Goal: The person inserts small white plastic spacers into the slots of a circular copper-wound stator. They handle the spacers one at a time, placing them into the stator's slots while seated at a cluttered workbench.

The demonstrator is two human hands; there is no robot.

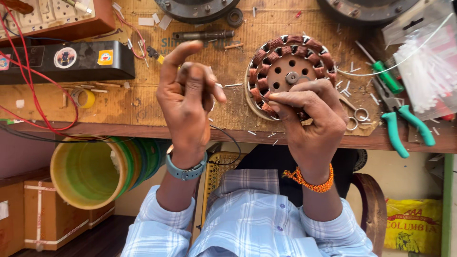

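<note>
A round fan stator [290, 66] with copper-brown windings around a perforated metal hub stands tilted at the front of the wooden workbench [119, 102]. My right hand [312, 116] grips its lower rim, thumb and fingers pinched on the windings. My left hand [186, 97] is raised left of it, forefinger up, the other fingers curled with a thin wire end pinched between them. A dark thin wire [231, 140] loops down below that hand.
Green-handled pliers [404, 126], a green screwdriver [386, 76] and small scissors [354, 116] lie right of the stator. A bag of white cable ties [423, 71] is far right. A black box [66, 59], red wires [33, 90], tape roll [85, 97]; stacked buckets [90, 171] below.
</note>
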